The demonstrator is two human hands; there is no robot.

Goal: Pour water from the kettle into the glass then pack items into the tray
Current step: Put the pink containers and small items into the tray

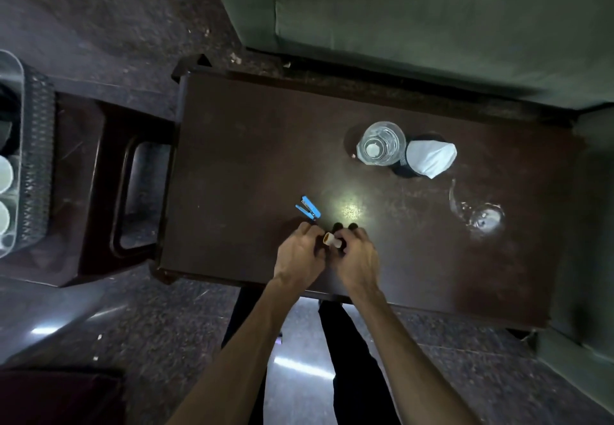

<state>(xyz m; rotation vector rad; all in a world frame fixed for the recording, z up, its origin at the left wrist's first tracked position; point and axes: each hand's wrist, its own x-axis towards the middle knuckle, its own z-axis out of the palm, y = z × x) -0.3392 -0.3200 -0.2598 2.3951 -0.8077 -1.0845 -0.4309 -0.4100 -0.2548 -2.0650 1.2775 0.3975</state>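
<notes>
1. Your left hand (300,251) and right hand (357,255) both pinch a small pale cylinder (331,240) at the near table (232,158) edge; its identity is unclear.
2. A blue clip (308,206) lies just beyond your left hand.
3. The glass (381,147) stands far right, touching a dark holder with white cloth (430,157).
4. A tray (13,158) sits far left, cut off.

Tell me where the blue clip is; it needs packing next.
In the head view, the blue clip lies on the brown table, just beyond the left hand and apart from it.

Bare forearms without sleeves, left hand (300,253), right hand (357,256), dark trousers (355,374)
</notes>
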